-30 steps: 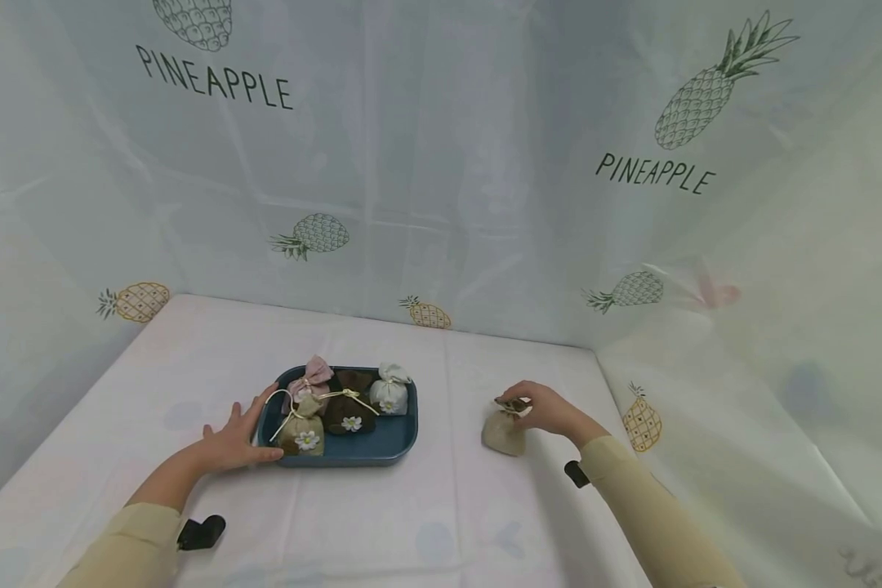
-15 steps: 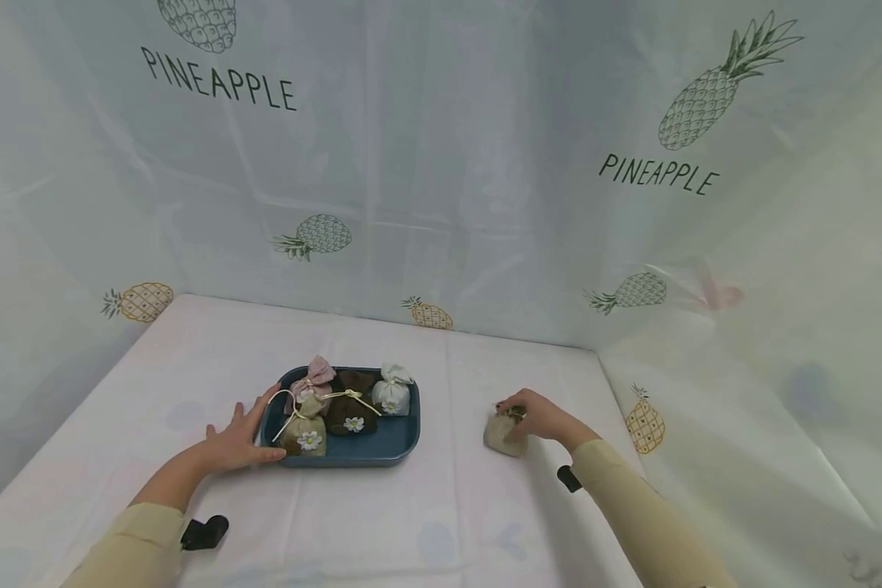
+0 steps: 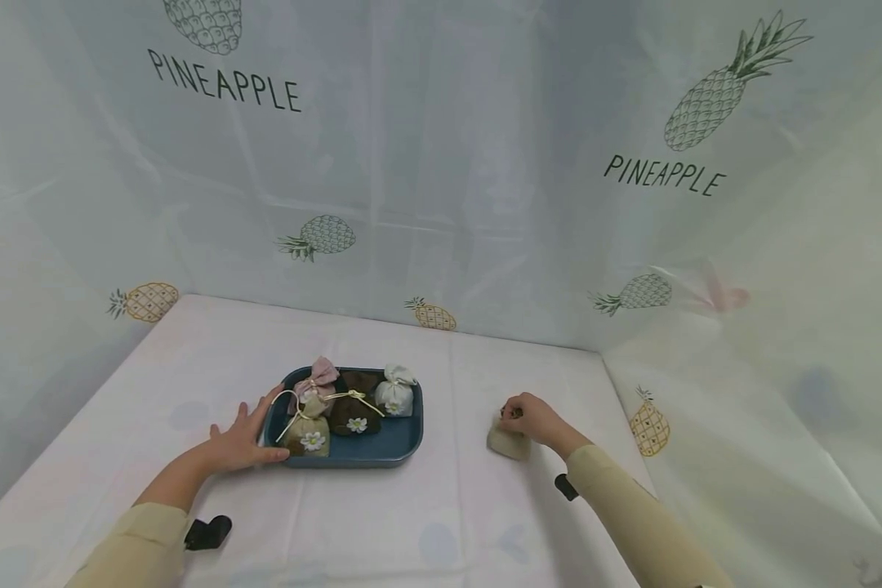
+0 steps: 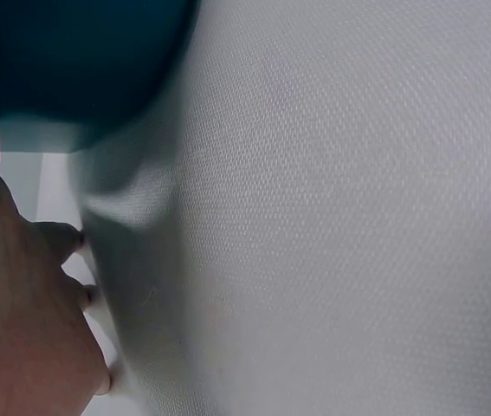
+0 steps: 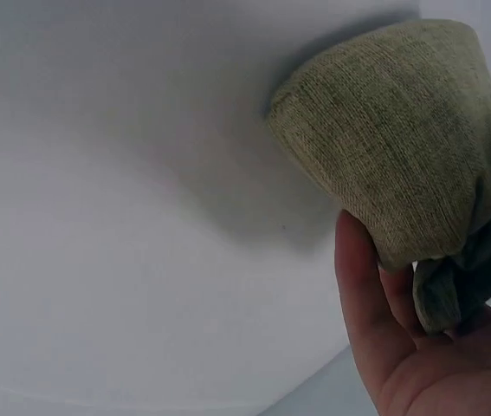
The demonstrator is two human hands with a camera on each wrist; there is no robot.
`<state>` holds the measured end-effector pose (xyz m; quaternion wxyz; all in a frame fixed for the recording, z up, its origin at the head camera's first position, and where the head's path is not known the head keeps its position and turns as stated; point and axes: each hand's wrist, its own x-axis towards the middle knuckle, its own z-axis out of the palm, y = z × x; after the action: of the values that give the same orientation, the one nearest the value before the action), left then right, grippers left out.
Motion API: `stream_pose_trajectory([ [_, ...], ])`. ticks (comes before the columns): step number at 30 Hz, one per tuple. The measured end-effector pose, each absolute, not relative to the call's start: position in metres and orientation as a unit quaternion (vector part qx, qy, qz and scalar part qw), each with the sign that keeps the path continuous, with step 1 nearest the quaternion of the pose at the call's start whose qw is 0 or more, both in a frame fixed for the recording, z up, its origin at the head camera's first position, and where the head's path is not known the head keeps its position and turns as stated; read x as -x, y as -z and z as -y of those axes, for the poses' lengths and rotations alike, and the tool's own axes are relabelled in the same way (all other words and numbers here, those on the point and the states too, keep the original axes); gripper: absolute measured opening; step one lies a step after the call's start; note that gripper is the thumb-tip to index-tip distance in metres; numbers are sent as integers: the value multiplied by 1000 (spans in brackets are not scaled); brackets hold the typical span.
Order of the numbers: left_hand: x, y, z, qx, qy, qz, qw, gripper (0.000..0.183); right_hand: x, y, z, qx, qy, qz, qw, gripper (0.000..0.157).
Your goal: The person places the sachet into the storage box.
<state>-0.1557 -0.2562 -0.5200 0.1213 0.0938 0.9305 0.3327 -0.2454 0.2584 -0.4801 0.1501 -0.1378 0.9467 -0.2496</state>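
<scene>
A blue tray (image 3: 382,446) holds several small drawstring pouches, among them a pink pouch (image 3: 314,390), a dark brown pouch (image 3: 353,418), a white pouch (image 3: 394,398) and a beige-and-brown pouch (image 3: 311,439) with a white flower. My left hand (image 3: 238,445) rests against the tray's left side, fingers spread and thumb along the near rim. To the right of the tray, my right hand (image 3: 538,420) pinches the gathered neck of another beige pouch (image 3: 507,444). In the right wrist view, fingers and thumb surround the neck of this beige pouch (image 5: 401,130), its body facing away from the palm.
The white tabletop (image 3: 382,523) bears faint pastel prints. Behind it and to the right hangs a pineapple-print sheet (image 3: 456,204). Each wrist carries a small black device, such as the left one (image 3: 208,532). In the left wrist view a corner of the tray (image 4: 80,69) shows.
My right hand has shifted its grip on the beige pouch's neck, now covering more of it. The pouch stays at about the same spot. The left hand and tray stay as they were.
</scene>
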Motion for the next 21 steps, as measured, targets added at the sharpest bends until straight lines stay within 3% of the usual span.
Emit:
stream_pose_trajectory([
  [8,156,519,255,-91,-337,-929,124,113,234,480,-257,127,267,-943,153,27],
  [21,156,520,256,-93,-336,-929,120,113,218,477,-259,244,305,-910,141,42],
])
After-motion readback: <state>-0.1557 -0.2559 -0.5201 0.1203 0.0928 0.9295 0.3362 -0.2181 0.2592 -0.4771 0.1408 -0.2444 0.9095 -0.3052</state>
